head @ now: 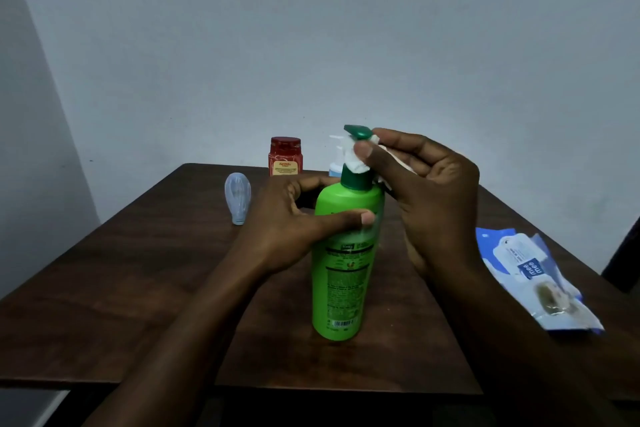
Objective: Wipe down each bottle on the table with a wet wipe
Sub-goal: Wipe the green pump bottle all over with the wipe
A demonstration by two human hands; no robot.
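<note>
The green bottle [346, 260] stands upright near the middle of the table [138, 288], its printed back label facing the camera. The left hand [287, 229] wraps around the bottle's upper body from the left, thumb laid flat across the front just below the shoulder, fingers curled around the far side. The right hand [426, 191] is at the bottle's pump [358, 132], thumb and fingers pinched together on a crumpled white wipe [358, 161] that is pressed against the pump stem just under the dark green nozzle; more of the wipe trails back through the palm. Behind the bottle, at the table's far edge, stands a red jar [285, 157], and just right of the jar a white pump bottle [336, 163] is mostly hidden by the green one. Left of the green bottle lies a pale blue, bulb-shaped bottle [238, 198] on its side. Right of the green bottle, near the table's edge, lies a blue wipe pack [533, 274].
</note>
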